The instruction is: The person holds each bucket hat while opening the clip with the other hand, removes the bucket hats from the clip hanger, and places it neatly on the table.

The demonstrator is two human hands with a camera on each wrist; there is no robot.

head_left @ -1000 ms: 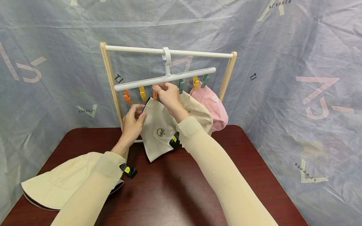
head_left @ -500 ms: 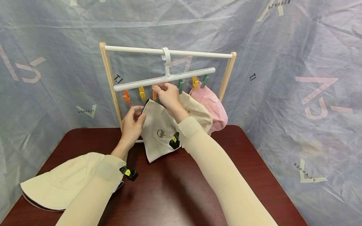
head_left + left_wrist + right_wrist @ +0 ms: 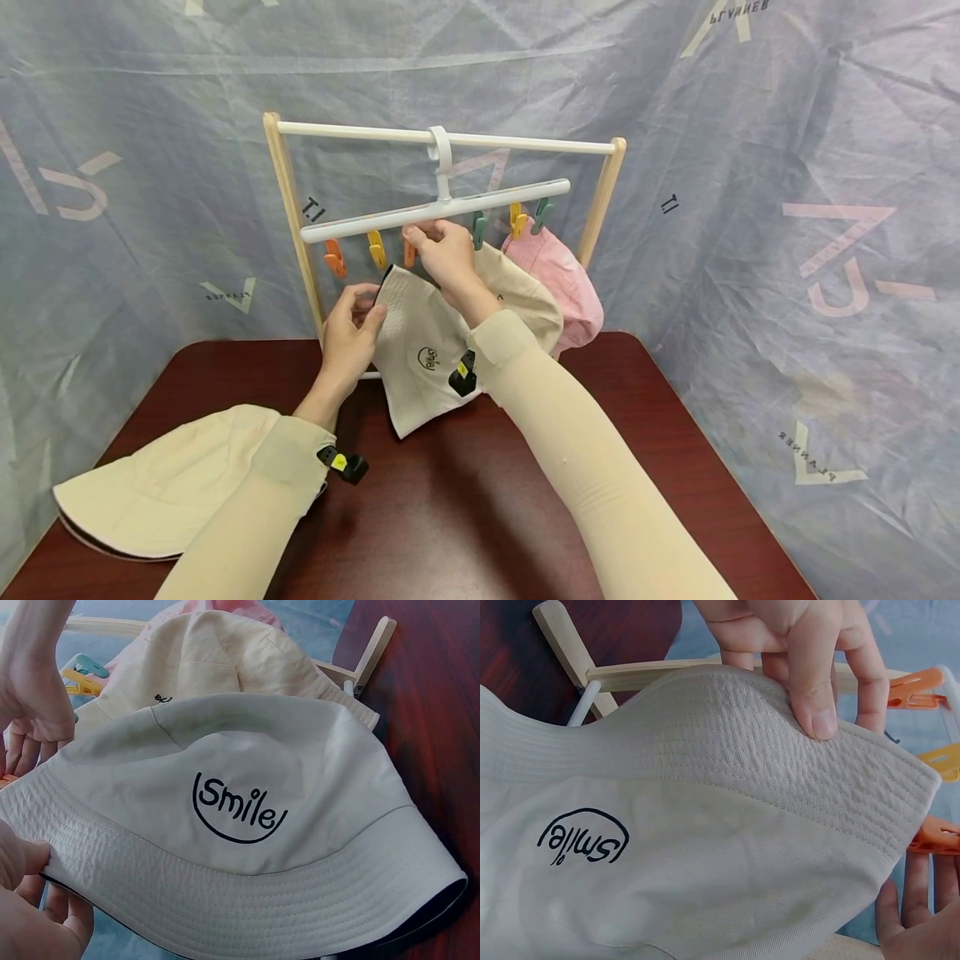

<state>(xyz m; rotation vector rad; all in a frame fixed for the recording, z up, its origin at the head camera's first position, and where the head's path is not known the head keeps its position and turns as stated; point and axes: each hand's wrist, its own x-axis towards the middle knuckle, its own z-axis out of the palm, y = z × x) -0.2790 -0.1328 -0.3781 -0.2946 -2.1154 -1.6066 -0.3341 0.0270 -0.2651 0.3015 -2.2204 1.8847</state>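
A pale grey-white bucket hat (image 3: 420, 321) with a dark "Smile" print hangs tilted below the white clip hanger (image 3: 375, 222). My left hand (image 3: 351, 333) pinches the hat's brim at its left side, thumb on the outer face; the right wrist view shows this thumb (image 3: 814, 697) on the stitched brim. At an orange clothespin (image 3: 409, 253) on the hanger, my right hand (image 3: 448, 260) grips with thumb and fingers. In the right wrist view that orange clothespin (image 3: 936, 836) lies against the brim's corner; whether it bites the cloth, I cannot tell.
Behind, a cream hat (image 3: 521, 287) and a pink hat (image 3: 562, 283) hang from clothespins. An orange (image 3: 336, 259) and a yellow clothespin (image 3: 377, 249) dangle at left. A wooden-ended rack (image 3: 281, 183) carries the hanger. Another cream hat (image 3: 180, 475) lies on the dark red table (image 3: 480, 517).
The Smile hat's upper corner has sunk slightly away from the hanger, and my left hand has come down a little with it. My right hand stays at the orange clothespin.
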